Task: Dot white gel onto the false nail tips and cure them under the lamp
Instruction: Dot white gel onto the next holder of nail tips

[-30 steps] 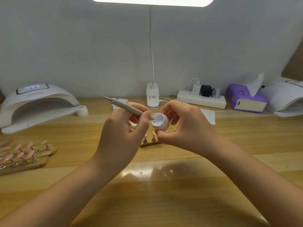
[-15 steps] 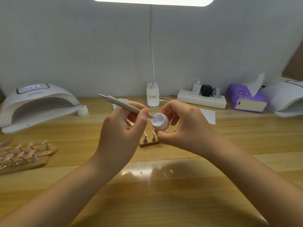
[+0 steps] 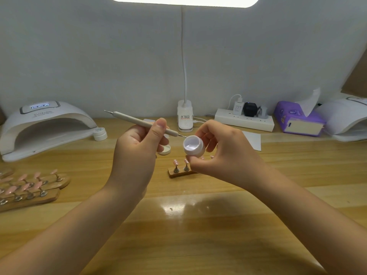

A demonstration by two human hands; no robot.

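My left hand (image 3: 137, 153) pinches a grey dotting pen (image 3: 131, 118), whose metal tip sits just at the rim of the white gel jar (image 3: 193, 145). My right hand (image 3: 224, 151) grips that open jar, tilted toward me, above the table. Below the jar a small wooden holder (image 3: 179, 172) carries pink false nail tips (image 3: 175, 162); my right hand hides its right part. The jar's white lid (image 3: 165, 150) lies on the table between my hands. A white curing lamp (image 3: 39, 128) stands at the far left, its display lit.
Wooden holders with several pink nail tips (image 3: 27, 187) lie at the left edge. A small white jar (image 3: 100, 133) sits by the lamp. At the back stand a desk lamp base (image 3: 185, 116), a power strip (image 3: 244, 120), a purple tissue pack (image 3: 297, 120) and a second white lamp (image 3: 349, 120).
The pen tip has drawn back out of the gel jar to its rim, and my left hand has moved slightly left. The jar stays in my right hand.
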